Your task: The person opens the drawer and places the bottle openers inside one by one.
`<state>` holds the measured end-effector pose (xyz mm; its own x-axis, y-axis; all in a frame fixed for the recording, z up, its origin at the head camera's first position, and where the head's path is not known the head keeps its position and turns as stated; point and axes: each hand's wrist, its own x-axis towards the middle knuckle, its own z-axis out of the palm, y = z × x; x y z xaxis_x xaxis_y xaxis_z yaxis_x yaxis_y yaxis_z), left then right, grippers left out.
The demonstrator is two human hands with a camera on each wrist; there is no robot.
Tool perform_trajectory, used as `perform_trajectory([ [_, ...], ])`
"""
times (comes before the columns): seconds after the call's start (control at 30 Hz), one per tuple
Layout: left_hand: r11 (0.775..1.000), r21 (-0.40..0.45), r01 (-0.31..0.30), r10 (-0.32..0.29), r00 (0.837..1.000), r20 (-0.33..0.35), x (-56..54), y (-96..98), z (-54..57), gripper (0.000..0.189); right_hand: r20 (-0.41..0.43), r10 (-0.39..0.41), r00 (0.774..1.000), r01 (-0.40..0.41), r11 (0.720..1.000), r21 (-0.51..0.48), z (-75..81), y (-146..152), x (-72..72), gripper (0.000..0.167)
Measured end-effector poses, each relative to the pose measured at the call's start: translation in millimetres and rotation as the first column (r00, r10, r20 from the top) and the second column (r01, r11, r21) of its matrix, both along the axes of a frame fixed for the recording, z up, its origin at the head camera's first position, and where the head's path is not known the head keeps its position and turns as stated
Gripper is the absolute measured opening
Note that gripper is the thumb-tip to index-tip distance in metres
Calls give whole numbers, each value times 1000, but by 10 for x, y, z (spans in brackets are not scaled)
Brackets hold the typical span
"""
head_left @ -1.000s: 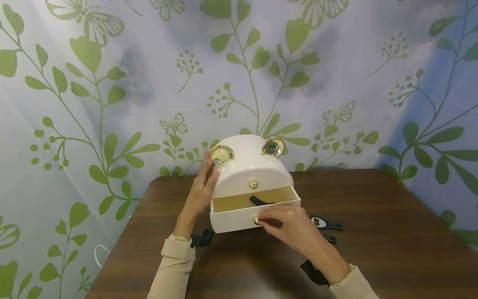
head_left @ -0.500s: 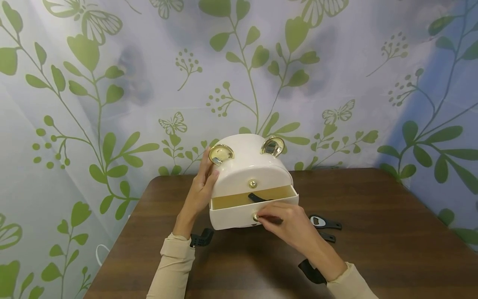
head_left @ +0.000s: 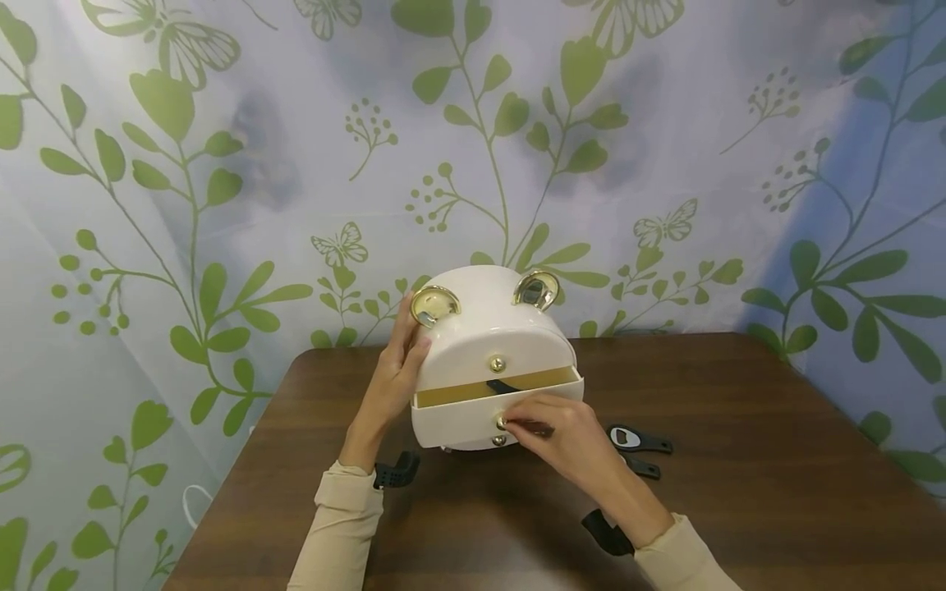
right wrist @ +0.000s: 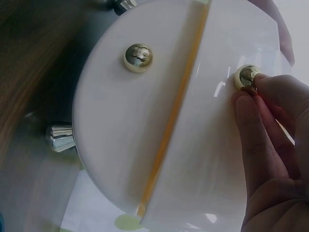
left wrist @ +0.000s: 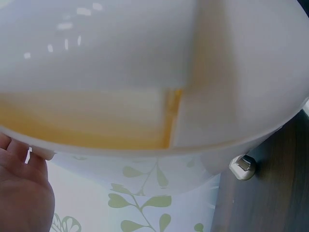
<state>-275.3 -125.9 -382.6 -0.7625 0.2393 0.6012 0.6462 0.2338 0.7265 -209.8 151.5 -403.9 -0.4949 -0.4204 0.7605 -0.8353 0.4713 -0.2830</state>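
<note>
A rounded white drawer organizer (head_left: 484, 291) with gold ears, gold knobs and small feet stands tilted up slightly in the middle of the table. Its middle drawer (head_left: 447, 423) is partly pulled out, showing a yellowish inside with a dark tool handle (head_left: 501, 386). My right hand (head_left: 565, 427) pinches the drawer's gold knob (right wrist: 248, 76) between thumb and fingers. Against the organizer's left side lies my left hand (head_left: 392, 373), fingers extended beside the ear and thumb near the front edge. A lower knob (right wrist: 138, 57) sits on the bottom drawer.
A black-handled bottle opener (head_left: 639, 439) lies on the brown table (head_left: 709, 509) right of the organizer, with another black handle (head_left: 643, 468) beside it. Dark bands circle both wrists. A leaf-patterned curtain (head_left: 296, 164) hangs behind the table.
My right hand has pushed the middle drawer inward, so its opening is narrower and the lower knob now shows beneath it. My left hand keeps its place on the organizer's side.
</note>
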Motion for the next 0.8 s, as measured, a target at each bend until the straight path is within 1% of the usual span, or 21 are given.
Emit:
perform_trajectory([
  [0.13,1000,-2,-3,3,1000,-4,-10,-7,1,72,9,-3,1000,3,1000,0,0,-9,-30,17],
  [0.27,1000,1,8,-8,1000,-8,-14,-7,-6,73,24,-11,1000,11,1000,-3,-12,-14,-50,15],
  [0.5,1000,4,9,-9,1000,-14,-4,-3,-3,73,19,-14,1000,14,1000,-22,-39,-34,-91,16],
  [0.67,1000,6,0,0,1000,1,8,-1,-4,73,55,-13,998,15,999,-38,-50,-55,-108,17],
  [0.8,1000,1,-6,7,1000,-11,4,3,-5,72,79,-27,997,31,998,-47,-48,-65,-117,16],
])
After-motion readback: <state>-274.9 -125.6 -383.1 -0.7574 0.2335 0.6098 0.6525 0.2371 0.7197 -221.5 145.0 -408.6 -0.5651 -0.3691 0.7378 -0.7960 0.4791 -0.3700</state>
